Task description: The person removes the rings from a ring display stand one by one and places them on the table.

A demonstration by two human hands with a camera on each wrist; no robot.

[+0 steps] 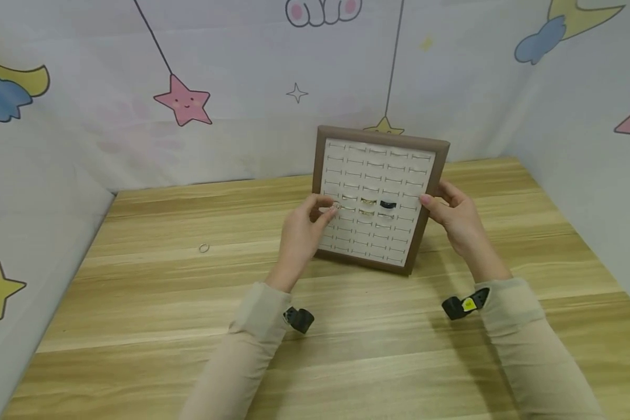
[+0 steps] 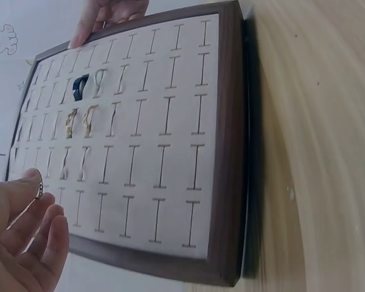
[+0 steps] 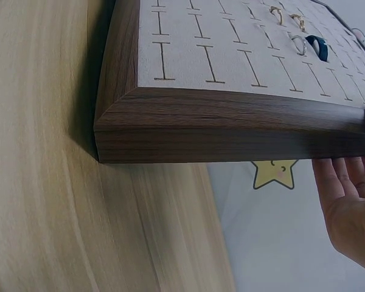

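A ring display tray (image 1: 378,201) stands tilted up on the tabletop (image 1: 189,326), propped from behind its right edge by the right hand (image 1: 454,216), fingers curled round the frame. The left hand (image 1: 304,230) pinches a small silver ring (image 1: 336,206) against a slot at the tray's left side, level with the row holding a dark ring (image 1: 388,205). Another ring (image 1: 203,248) lies well off to the left.

Ring tray (image 1: 436,175) stands tilted on the table (image 1: 399,361), near edge down, far edge raised toward the backdrop (image 1: 241,116) at 12 o'clock. Left hand (image 1: 301,233) at the tray's 9 o'clock edge, pinching a ring (image 1: 337,206) at a slot; right hand (image 1: 454,216) at its 3 o'clock edge. Seated rings (image 1: 378,205) mid-tray — between the hands. Loose ring (image 1: 203,248) on the table, well apart at 9 o'clock.
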